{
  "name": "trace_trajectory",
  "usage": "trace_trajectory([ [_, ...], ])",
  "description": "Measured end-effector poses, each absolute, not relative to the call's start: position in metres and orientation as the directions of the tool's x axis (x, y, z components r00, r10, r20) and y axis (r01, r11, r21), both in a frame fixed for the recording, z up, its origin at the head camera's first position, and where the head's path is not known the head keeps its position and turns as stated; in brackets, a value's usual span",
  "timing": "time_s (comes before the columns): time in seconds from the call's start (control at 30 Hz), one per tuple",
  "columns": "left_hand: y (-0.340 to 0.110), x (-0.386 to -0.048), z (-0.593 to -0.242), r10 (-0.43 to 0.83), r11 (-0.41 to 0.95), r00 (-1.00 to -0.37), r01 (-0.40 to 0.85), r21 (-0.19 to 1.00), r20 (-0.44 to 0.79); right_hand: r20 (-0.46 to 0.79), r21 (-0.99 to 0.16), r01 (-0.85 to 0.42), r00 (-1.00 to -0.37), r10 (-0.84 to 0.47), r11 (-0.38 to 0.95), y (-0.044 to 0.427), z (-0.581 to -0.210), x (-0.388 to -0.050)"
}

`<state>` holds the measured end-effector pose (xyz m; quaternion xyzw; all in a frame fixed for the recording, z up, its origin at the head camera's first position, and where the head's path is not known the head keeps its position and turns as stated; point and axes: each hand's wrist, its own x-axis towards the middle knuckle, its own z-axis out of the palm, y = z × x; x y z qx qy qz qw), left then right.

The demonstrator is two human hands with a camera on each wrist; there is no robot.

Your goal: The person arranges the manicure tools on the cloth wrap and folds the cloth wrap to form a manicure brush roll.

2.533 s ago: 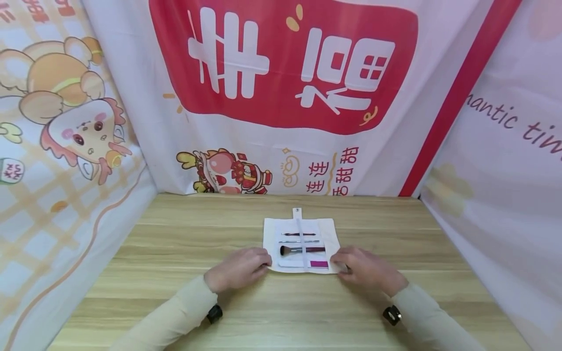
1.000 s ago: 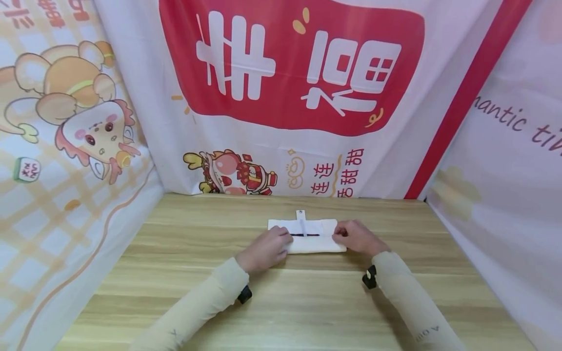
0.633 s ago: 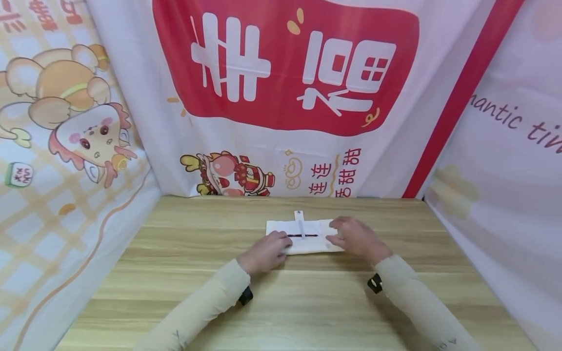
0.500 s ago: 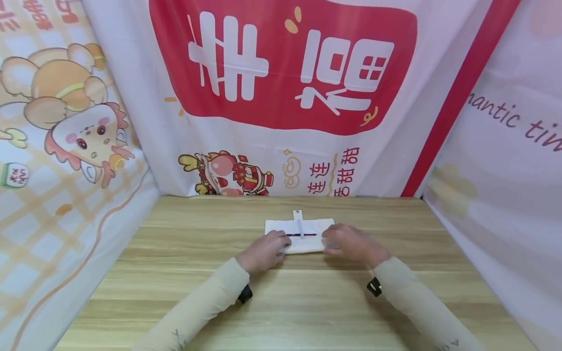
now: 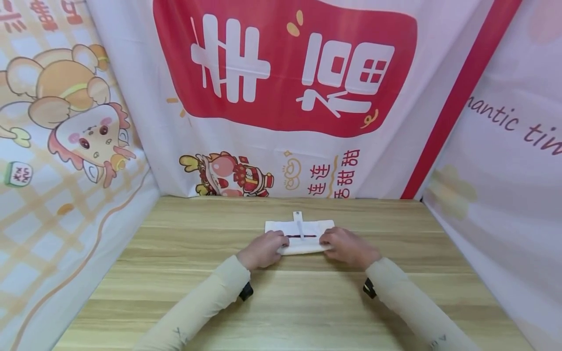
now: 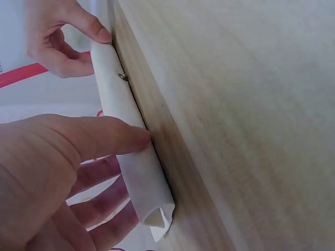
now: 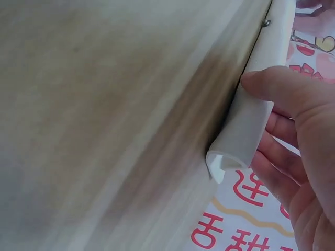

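Observation:
A white cloth brush roll (image 5: pixel 302 250) lies on the table, its near part folded over into a tube. A thin dark-handled brush (image 5: pixel 310 236) still shows under the cross strap above the fold; any others are covered. My left hand (image 5: pixel 263 249) pinches the folded edge near the left end, thumb on the near side and fingers behind. Toward the right end, my right hand (image 5: pixel 351 248) grips the same fold. Both wrist views show the hollow end of the rolled cloth (image 6: pixel 149 193), and a small metal stud (image 7: pixel 266 23) on its outer face.
A closing tab (image 5: pixel 298 215) with a snap points toward the back of the wood-grain table (image 5: pixel 303 302). Printed white cloth hangs behind the table (image 5: pixel 285 63) and along both sides.
The roll lay flat with several brushes showing; its near part is now folded away from me over most of them. My right hand released the right end and gripped again farther left.

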<state>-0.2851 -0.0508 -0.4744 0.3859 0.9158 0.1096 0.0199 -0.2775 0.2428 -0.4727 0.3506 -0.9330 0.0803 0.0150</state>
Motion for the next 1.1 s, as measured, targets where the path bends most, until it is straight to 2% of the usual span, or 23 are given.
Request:
trace_trajectory([
  [0.13, -0.054, -0.285, -0.471, 0.722, 0.659, -0.691, 0.703, 0.268, 0.036, 0.103, -0.208, -0.674, -0.736, -0.669, 0.709, 0.243, -0.472, -0.281],
  [0.3, -0.062, -0.29, -0.466, 0.731, 0.622, -0.682, 0.677, 0.394, 0.018, 0.076, -0.36, -0.631, -0.754, -0.653, 0.687, 0.246, -0.469, -0.284],
  [0.5, -0.071, -0.3, -0.458, 0.687, 0.623, -0.727, 0.584, 0.52, -0.005, 0.011, -0.48, -0.53, -0.801, -0.599, 0.699, 0.248, -0.465, -0.293],
  [0.87, -0.072, -0.319, -0.461, 0.542, 0.727, -0.839, 0.438, 0.529, -0.049, -0.054, -0.531, -0.366, -0.886, -0.461, 0.764, 0.247, -0.469, -0.307],
  [1.0, -0.067, -0.321, -0.462, 0.554, 0.738, -0.833, 0.491, 0.464, 0.0, -0.027, -0.527, -0.366, -0.895, -0.446, 0.767, 0.247, -0.471, -0.308],
  [1.1, -0.06, -0.322, -0.465, 0.598, 0.716, -0.8, 0.565, 0.41, 0.059, -0.01, -0.526, -0.36, -0.903, -0.429, 0.771, 0.247, -0.472, -0.31],
])
